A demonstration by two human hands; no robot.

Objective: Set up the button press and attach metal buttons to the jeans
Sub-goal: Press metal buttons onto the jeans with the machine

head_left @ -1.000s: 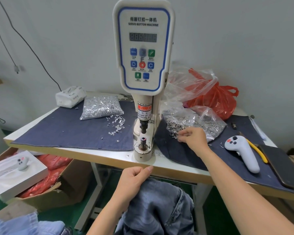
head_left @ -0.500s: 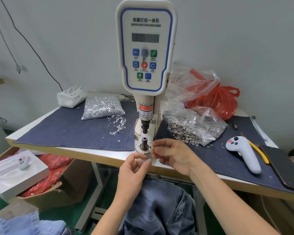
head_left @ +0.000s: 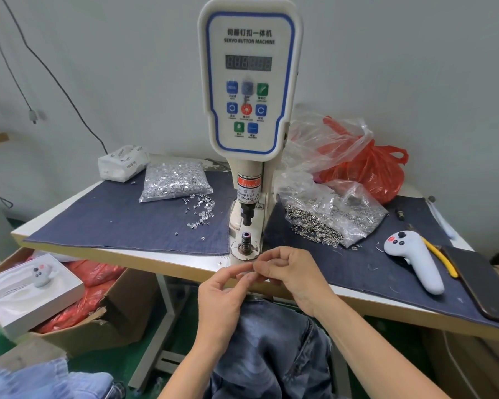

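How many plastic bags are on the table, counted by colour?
Clear bag of shiny tacks: 1
Clear bag of metal buttons: 1
Clear empty-looking bag: 1
Red bag: 1
Clear: 3
Red: 1
Total: 4

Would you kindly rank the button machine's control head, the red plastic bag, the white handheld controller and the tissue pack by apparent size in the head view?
1. Control head
2. Red plastic bag
3. White handheld controller and tissue pack: these look alike, and the pack lies farther away, so I leave them unranked.
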